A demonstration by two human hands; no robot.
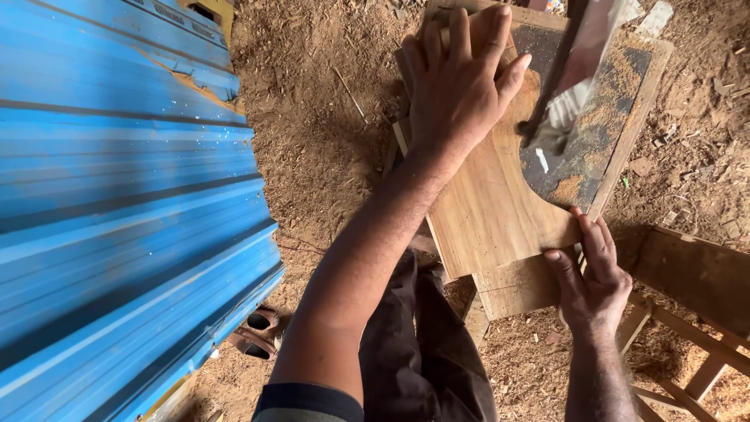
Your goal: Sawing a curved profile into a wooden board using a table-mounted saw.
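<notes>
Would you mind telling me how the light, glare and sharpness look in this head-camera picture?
Head view: soft daylight, faint shadows on the sawdust; the left hand and right hand on the curved wooden board are sharp; the saw blade is blurred, with a pale sheen; the blue metal sheet bows with wide-angle distortion.

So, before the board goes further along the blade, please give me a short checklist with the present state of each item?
1. Left hand flat on the wooden board: ok.
2. Right hand gripping the board's near corner: ok.
3. Left fingers clear of the saw blade: not ok, they look close.
4. Blade running: cannot tell.
5. Saw table free of sawdust: not ok.
6. Footing on the sawdust-covered ground: cannot tell.
</notes>
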